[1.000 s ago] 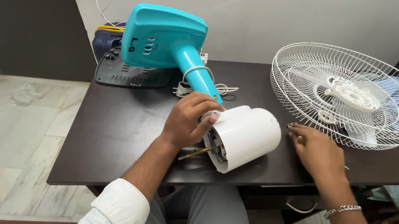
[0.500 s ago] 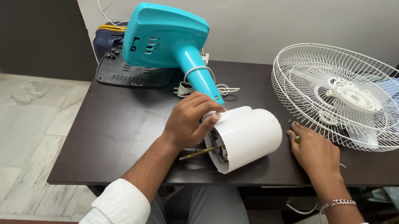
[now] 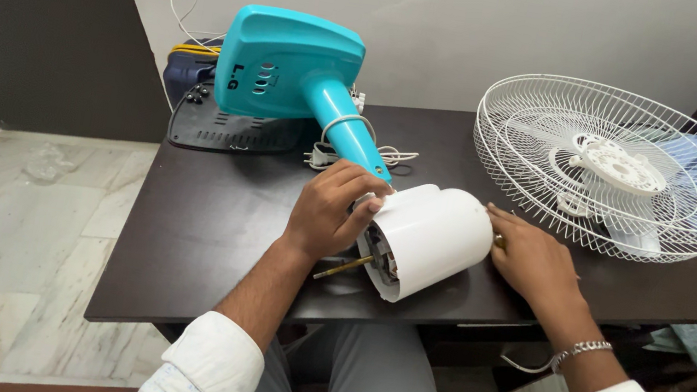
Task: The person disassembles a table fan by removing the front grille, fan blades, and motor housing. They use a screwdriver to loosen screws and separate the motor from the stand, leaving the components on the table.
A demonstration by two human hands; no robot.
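Sliding in from beside the wire fan guard [image 3: 623, 170], the right hand [image 3: 534, 263] now presses flat, fingers spread, against the rear of the smooth white motor housing [image 3: 430, 237], nothing clasped in it. Left hand [image 3: 327, 211] curls closed around the housing's open front rim, where a brass shaft [image 3: 345, 267] pokes out. That glossy plastic cylinder lies on its side mid-way along the dark matte table [image 3: 194, 228], just below the teal fan base [image 3: 290, 65] with dark markings on its face.
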